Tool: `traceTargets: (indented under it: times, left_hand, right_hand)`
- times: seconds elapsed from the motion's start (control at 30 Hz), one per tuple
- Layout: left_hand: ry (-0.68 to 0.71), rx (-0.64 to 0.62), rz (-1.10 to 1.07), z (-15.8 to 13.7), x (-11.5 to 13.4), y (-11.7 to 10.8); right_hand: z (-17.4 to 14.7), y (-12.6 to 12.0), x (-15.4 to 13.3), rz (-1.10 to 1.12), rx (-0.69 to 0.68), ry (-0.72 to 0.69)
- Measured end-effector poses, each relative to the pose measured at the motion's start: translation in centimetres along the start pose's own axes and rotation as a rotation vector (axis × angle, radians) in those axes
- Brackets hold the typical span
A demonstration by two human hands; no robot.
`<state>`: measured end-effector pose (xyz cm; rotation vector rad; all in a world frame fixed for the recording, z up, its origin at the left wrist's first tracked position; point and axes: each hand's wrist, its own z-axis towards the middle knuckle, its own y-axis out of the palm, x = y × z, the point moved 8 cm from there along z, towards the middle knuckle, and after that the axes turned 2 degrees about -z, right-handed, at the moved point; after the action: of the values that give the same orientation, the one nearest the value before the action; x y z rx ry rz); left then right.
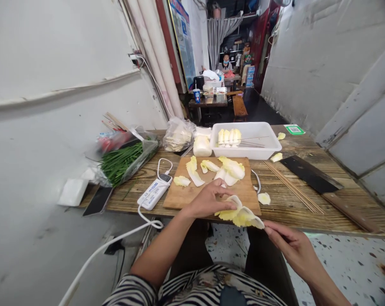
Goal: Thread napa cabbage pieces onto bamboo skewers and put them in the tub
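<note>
A row of overlapping napa cabbage leaves (243,216) hangs in front of the cutting board's near edge. My left hand (211,199) grips its left end between thumb and fingers. At the right end, the thumb and fingertips of my right hand (289,244) are pinched together; whether a stick lies between them is hidden. Loose yellow-white cabbage pieces (195,171) lie on the wooden cutting board (176,197), with a larger stack of leaves (232,169) just beyond my left hand.
Behind the board stands a white plastic tray (246,152) holding skewered cabbage. Thin bamboo skewers (292,187) and a cleaver (310,174) lie to the right. Leftward are a power strip (154,193) and bagged green chives (120,163). A person (225,63) sits far back.
</note>
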<state>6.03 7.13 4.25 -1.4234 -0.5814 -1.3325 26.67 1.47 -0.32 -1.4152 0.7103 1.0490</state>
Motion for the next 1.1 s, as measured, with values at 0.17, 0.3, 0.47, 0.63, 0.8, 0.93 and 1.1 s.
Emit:
traceTargets:
  times: [0.17, 0.3, 0.47, 0.63, 0.8, 0.93, 1.1]
  left_hand:
    - [0.033, -0.044, 0.003, -0.1, 2.0, 0.5]
    - [0.070, -0.111, -0.006, -0.7, 3.3, 0.9]
    - [0.110, -0.148, 0.064, -1.1, 4.5, 0.9]
    - [0.188, -0.227, 0.060, -1.6, 6.0, 1.1]
    - [0.039, -0.224, -0.049, -1.7, 4.5, 1.4]
    - [-0.016, -0.205, -0.023, -1.4, 3.6, 2.1]
    - [-0.005, -0.219, 0.005, -1.1, 3.4, 2.9]
  right_hand:
    - [0.1, -0.1, -0.6, -0.020, -0.038, -0.037]
    - [0.0, -0.4, -1.1, -0.035, -0.049, -0.063]
    - [-0.4, -0.5, -2.0, -0.073, -0.080, -0.117]
    - [-0.6, -0.5, -2.7, -0.069, -0.106, -0.185]
    - [-0.6, -0.6, -3.7, -0.127, -0.082, -0.240]
    - [0.0, 0.6, -5.5, -0.177, -0.138, -0.306]
    - [1.4, 2.6, -7.1, -0.200, -0.210, -0.386]
